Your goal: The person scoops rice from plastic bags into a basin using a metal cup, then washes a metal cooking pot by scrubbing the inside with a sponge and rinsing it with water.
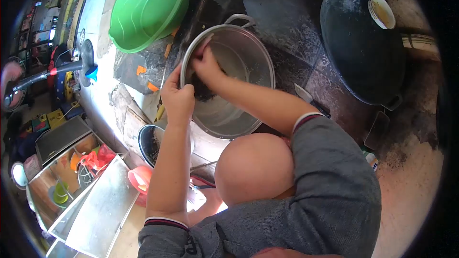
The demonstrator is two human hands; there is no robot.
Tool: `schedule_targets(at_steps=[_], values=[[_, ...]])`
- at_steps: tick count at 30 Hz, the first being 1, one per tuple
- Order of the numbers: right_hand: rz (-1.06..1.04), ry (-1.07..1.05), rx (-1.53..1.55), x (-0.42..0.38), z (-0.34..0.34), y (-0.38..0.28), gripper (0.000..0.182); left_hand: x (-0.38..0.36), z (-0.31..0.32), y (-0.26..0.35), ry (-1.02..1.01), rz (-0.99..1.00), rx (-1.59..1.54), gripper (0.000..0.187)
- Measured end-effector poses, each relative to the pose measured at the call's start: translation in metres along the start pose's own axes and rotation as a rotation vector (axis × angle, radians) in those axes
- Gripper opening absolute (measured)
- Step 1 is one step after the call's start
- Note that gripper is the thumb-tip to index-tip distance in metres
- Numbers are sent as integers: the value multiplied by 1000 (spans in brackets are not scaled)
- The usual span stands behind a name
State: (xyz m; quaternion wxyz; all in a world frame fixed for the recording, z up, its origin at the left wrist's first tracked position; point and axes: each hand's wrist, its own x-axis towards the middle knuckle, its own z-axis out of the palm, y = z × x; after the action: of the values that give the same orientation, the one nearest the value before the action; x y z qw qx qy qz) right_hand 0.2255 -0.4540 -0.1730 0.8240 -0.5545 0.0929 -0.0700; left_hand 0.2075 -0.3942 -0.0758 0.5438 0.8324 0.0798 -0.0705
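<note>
A large metal pot (267, 57) with a loop handle stands in front of me, its open mouth towards me. My left hand (177, 96) is closed round its left rim, thumb on the near side. Inside the pot, my right hand (208, 70) presses against the left part of the inner wall with its fingers bent together. What those fingers hold, if anything, I cannot make out. Dark residue (204, 93) lies along the inside below that hand.
A green basin (143, 9) stands at the upper left. Water runs from a tap into a big dark wok (358, 48), with a white bowl (381, 12) at its edge. A knife (306, 96) lies right of the pot; a bucket (145, 142) stands lower left.
</note>
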Motion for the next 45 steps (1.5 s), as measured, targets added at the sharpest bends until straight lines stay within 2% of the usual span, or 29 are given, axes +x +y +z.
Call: schedule_targets(at_steps=[1,2,4,6,8,10,11,12,13,14,16,19,20,21,22,24,25,27,28,30,34,36,37,38,40,42,44,45], values=[[-343,16,-431,0,-11,-2,31,4,6,0,-16,26,0,55],[-449,-56,-513,7,-19,11,30,5,8,-2,-27,38,10,54],[-878,-333,-1200,36,-64,22,28,5,10,-1,-24,51,39,53],[-960,-594,-1200,63,-118,64,32,1,15,4,-46,70,0,53],[-683,-807,-1639,37,-149,53,37,-1,15,8,-42,77,74,52],[-244,-749,-1621,-26,-151,39,38,2,16,9,-24,92,123,52],[-38,-906,-1379,-54,-144,28,39,1,15,6,-16,101,72,53],[53,-855,-950,-85,-136,56,43,1,17,5,-5,113,17,54],[235,-941,-839,-96,-103,24,48,0,19,5,-12,111,13,54],[352,-906,-417,-94,-70,19,48,0,22,7,-11,116,6,54],[445,-855,-3,-91,-59,19,49,2,24,11,1,128,-7,53],[89,-1017,-486,-102,-110,29,47,5,21,13,-20,121,86,53],[102,-1169,-968,-91,-142,9,43,5,18,12,-31,113,124,53],[68,-1132,-1290,-71,-171,4,43,7,17,11,-41,108,157,53],[-180,-1033,-1530,-47,-199,-4,42,8,19,12,-35,110,148,53],[-614,-503,-1625,-13,-223,-20,38,7,24,13,-23,77,131,53],[-613,-501,-1630,-7,-225,-19,38,6,26,13,-25,79,127,53],[-418,-236,-1459,4,-218,-11,33,9,27,15,-46,96,107,52],[-426,-228,-1457,8,-211,-7,33,9,27,16,-45,106,109,52],[-505,94,-1262,18,-194,-1,31,9,31,16,-45,102,159,52],[-602,111,-1261,43,-161,-3,39,7,36,21,-51,98,98,52],[-629,215,-1208,44,-159,-2,39,7,33,17,-42,111,140,52],[-532,266,-1166,42,-159,-1,39,10,32,15,-34,115,177,53],[-537,265,-1165,49,-153,-2,39,12,32,15,-30,118,175,53],[-668,253,-933,63,-127,-6,34,15,33,13,-8,89,155,51],[-800,58,-790,55,-87,-51,28,19,29,10,-29,110,144,48],[-774,-11,-713,47,-64,-55,25,22,27,10,-42,148,126,45],[-744,-77,-637,45,-58,-58,22,21,27,9,-32,148,17,36]])
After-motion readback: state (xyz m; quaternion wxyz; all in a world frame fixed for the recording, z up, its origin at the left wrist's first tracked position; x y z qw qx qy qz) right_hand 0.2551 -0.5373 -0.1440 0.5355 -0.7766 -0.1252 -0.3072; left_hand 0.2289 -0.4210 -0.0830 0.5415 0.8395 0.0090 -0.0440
